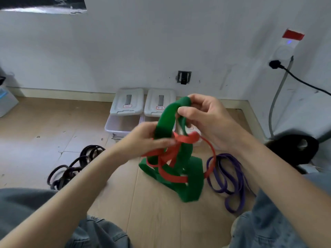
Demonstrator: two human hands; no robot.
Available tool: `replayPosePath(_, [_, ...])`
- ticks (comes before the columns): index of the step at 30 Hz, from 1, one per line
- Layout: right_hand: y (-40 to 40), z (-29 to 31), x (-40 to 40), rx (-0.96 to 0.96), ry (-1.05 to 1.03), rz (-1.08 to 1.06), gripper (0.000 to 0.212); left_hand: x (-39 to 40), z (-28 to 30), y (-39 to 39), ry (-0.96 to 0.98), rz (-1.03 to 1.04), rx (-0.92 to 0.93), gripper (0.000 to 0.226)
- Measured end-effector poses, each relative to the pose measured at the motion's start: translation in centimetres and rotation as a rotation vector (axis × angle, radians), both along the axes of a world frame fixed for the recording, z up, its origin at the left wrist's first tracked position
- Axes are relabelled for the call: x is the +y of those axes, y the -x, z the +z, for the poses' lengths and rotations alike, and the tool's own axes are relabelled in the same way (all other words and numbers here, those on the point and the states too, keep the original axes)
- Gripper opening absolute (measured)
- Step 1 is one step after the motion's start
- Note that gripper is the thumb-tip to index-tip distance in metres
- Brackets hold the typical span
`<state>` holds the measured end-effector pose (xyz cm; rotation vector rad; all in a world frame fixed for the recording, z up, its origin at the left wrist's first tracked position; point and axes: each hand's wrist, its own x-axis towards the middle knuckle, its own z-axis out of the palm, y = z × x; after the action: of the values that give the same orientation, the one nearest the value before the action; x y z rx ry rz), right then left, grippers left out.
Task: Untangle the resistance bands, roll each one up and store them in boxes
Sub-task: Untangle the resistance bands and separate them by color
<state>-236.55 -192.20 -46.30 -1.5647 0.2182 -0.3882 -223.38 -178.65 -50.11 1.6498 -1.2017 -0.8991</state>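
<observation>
The green band was my anchor, so I held it up off the floor with my right hand, fingers curled round its top loop, to let the tangle hang open below. My left hand pinched the red band just left of the green one, where it knotted round it; I judged that the place to begin working it free. Right of the green band, the purple band lay loose on the floor, apart from the knot. Left of it lay a dark band, well apart. Behind the green band the two boxes stood against the wall, drawers pulled open. My knees hemmed in both sides, so open floor lay mostly straight below the green band.
</observation>
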Motion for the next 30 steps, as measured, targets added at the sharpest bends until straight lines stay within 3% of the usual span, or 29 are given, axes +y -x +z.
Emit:
replayPosePath(3, [0.5,-0.4,-1.1,0.197,0.244,-0.039,0.022,0.1,0.6,-1.0,0.081,0.175,0.024,0.030])
replayPosePath(5, [0.6,-1.1,-1.1,0.396,0.366,0.090,0.036,0.5,0.9,-1.3,0.119,0.181,0.110,0.022])
replayPosePath(7, [0.5,-1.9,-0.3,0.517,0.342,0.274,0.042,0.5,1.1,-1.0,0.172,0.204,0.173,0.024])
replayPosePath(9, [0.3,-2.8,0.5,0.473,0.378,0.314,0.031,0.6,1.2,-1.1,0.200,0.256,0.238,0.024])
replayPosePath(11, [0.2,-2.8,0.1,0.392,0.353,0.204,0.023,0.9,1.5,-1.7,0.182,0.259,0.274,0.021])
replayPosePath(13, [0.4,-2.2,-1.0,0.359,0.275,0.127,0.025,1.5,1.5,-2.3,0.050,0.162,0.230,0.027])
replayPosePath(17, [1.1,-1.1,-2.2,0.420,0.262,0.266,0.028,1.8,0.6,-2.1,-0.362,-0.231,-0.240,0.015])
replayPosePath(19, [1.0,-0.8,-2.3,0.447,0.334,0.241,0.036,1.9,0.3,-2.2,-0.462,-0.363,-0.362,0.021])
replayPosePath(21, [0.7,-0.7,-2.2,0.391,0.390,0.125,0.036,1.7,0.3,-2.3,-0.448,-0.407,-0.249,0.036])
replayPosePath(23, [0.4,-0.6,-1.5,0.277,0.264,0.158,0.031,1.4,0.2,-1.5,-0.296,-0.347,0.037,0.043])
replayPosePath(25, [0.1,-0.6,-0.4,0.135,0.082,0.224,0.025,0.9,-0.2,-0.1,-0.135,-0.226,0.181,0.035])
replayPosePath(28, [-0.1,-0.5,-0.5,-0.018,-0.077,0.100,0.018,0.0,-1.0,1.3,-0.045,-0.130,0.277,0.031])
replayPosePath(30, [0.0,-0.6,-1.2,-0.042,-0.077,-0.080,0.019,-0.4,-1.1,1.2,-0.054,-0.155,0.182,0.021])
